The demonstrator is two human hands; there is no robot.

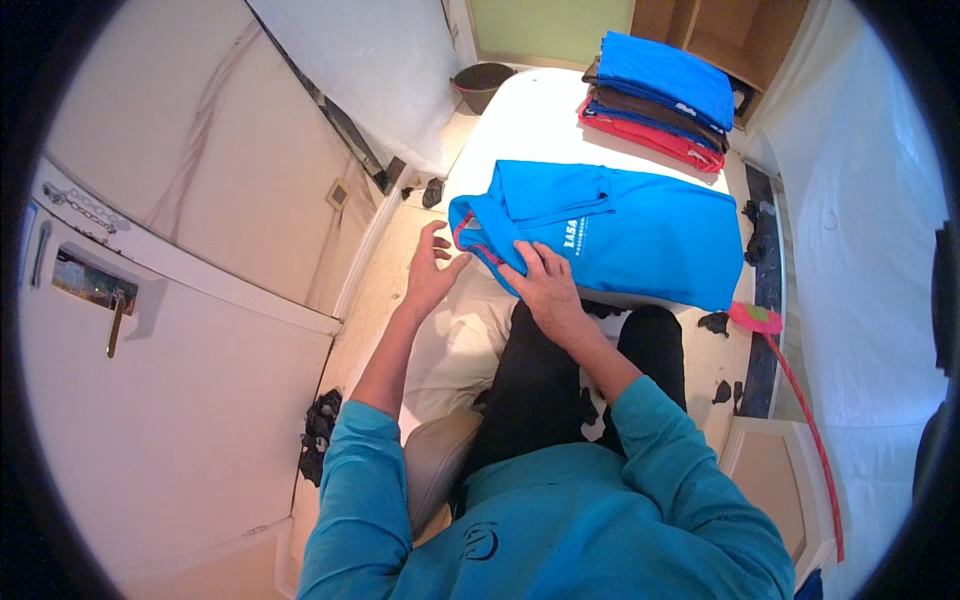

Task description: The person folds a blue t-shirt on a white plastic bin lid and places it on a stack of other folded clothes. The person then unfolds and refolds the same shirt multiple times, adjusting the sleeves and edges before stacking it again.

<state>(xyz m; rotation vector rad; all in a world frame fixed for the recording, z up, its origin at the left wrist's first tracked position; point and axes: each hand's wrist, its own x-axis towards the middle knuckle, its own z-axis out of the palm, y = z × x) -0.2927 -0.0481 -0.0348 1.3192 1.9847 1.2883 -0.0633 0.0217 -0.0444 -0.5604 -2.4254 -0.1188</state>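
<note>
A bright blue garment [660,225] with white printed writing lies partly folded across the near part of a white table [525,112]. Its collar, with red trim inside, faces left. My right hand [550,289] rests on the cloth just below the collar, its fingertips on the fabric. Just left of the collar is my left hand [435,274], fingers apart and curved, holding nothing. Beyond the garment, at the table's far right, sits a stack of folded clothes [660,105] in blue, brown and red.
A dark bucket [484,84] stands on the floor past the table's far left corner. A white door [187,390] with a handle is at left. On the right are a pink-headed tool with a red handle [810,420] and plastic sheeting [862,225]. Black scraps lie on the floor.
</note>
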